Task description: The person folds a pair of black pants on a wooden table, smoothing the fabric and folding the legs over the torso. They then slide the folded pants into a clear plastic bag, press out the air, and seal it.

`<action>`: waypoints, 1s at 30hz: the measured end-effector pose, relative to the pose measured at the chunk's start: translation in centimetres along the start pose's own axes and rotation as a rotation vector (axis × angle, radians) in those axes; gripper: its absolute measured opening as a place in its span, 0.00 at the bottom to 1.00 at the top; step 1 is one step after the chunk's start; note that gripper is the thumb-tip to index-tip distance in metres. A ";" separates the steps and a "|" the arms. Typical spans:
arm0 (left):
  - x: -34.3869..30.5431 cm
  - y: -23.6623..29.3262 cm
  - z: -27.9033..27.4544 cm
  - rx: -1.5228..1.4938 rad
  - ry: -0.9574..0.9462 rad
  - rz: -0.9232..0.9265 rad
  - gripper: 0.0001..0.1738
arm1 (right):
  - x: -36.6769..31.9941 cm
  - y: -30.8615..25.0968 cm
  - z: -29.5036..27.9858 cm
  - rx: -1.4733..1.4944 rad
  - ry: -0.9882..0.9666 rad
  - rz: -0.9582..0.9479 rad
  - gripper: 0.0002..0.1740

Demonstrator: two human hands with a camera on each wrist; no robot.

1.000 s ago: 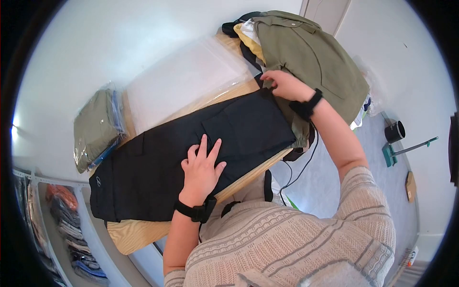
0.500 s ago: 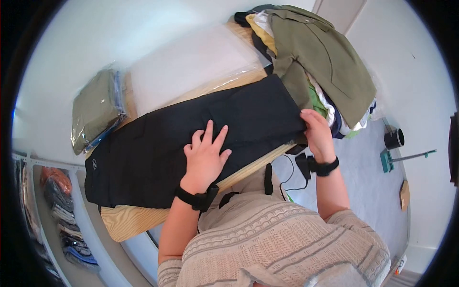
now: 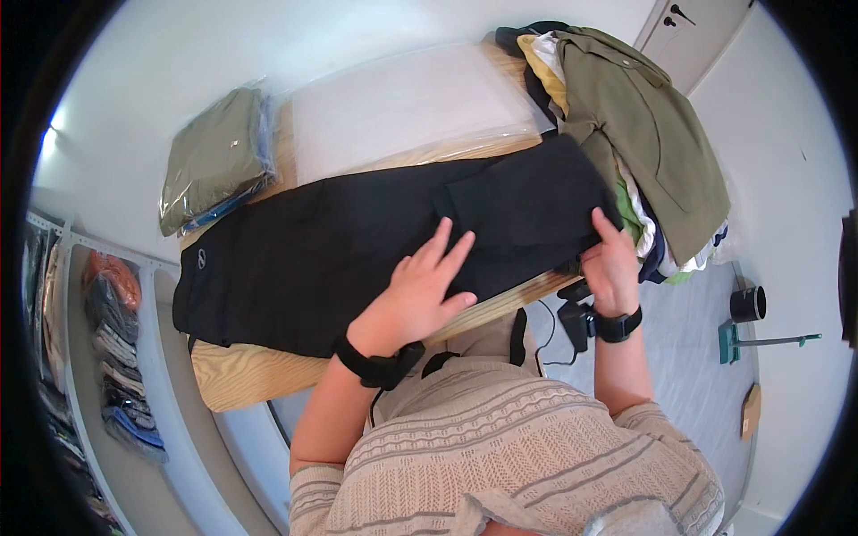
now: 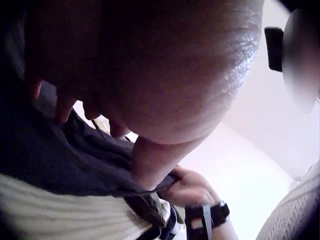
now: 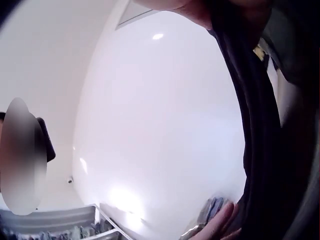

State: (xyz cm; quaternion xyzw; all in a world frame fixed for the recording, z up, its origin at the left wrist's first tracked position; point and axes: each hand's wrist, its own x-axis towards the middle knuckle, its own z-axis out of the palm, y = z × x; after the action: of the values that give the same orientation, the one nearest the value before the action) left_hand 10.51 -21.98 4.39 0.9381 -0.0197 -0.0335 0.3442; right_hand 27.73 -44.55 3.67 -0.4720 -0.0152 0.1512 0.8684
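Black trousers (image 3: 357, 241) lie lengthwise along the table, with a small light logo at the left end. My left hand (image 3: 416, 290) rests on their middle near the front edge, fingers spread. At the right end, my right hand (image 3: 612, 268) grips the near corner between thumb and fingers. The left wrist view shows the left fingertips on the dark cloth (image 4: 65, 155) and, beyond them, the right hand (image 4: 187, 190) pinching its edge. In the right wrist view, fingers hold the dark cloth (image 5: 255, 110) at the top.
Clear plastic bags (image 3: 411, 103) lie behind the trousers. A bagged olive garment (image 3: 214, 156) is at the back left, and a clothes pile with an olive garment (image 3: 657, 134) at the right. Shelves of clothes (image 3: 121, 348) stand left; a black bin (image 3: 748, 304) is on the floor.
My right hand has moved from the trousers' far right corner to the near one and grips there. My left hand has stayed spread on the cloth. The head view has shifted.
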 end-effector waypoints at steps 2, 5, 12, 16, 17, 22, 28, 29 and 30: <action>0.2 0.7 1.0 0.065 -0.036 0.003 0.43 | 0.7 -1.4 0.9 -0.036 0.014 -0.038 0.15; 1.1 1.3 2.9 0.158 -0.097 -0.002 0.45 | 1.2 -2.0 2.0 -0.022 0.129 -0.092 0.15; 1.7 1.4 4.0 0.267 -0.071 -0.001 0.47 | -1.2 -1.1 7.3 -0.037 0.048 -0.217 0.14; 1.5 1.0 4.3 0.200 -0.019 0.024 0.49 | -3.9 1.1 11.7 -0.308 -0.115 -0.263 0.13; 1.4 0.7 4.5 0.180 0.041 0.055 0.48 | -4.2 2.0 12.5 -0.362 -0.185 -0.233 0.14; -1.7 -1.2 1.8 0.055 -0.053 0.115 0.47 | -5.2 6.8 16.4 -0.403 -0.443 -0.087 0.17; -10.1 -3.6 -2.7 -0.251 0.146 -0.006 0.19 | -5.8 11.1 16.7 -0.744 -0.834 -0.020 0.28; -11.1 -3.6 -3.6 -0.354 0.194 -0.156 0.15 | -6.3 11.7 16.3 -0.818 -0.953 -0.119 0.34; -11.7 -4.1 -3.8 -0.292 0.283 -0.260 0.09 | -6.7 11.5 15.7 -1.023 -1.074 -0.140 0.39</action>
State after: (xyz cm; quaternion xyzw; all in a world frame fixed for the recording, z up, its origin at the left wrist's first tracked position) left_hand -0.81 -15.68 5.21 0.8684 0.1546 0.0519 0.4683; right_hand 15.85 -27.78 3.66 -0.6764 -0.5358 0.2796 0.4210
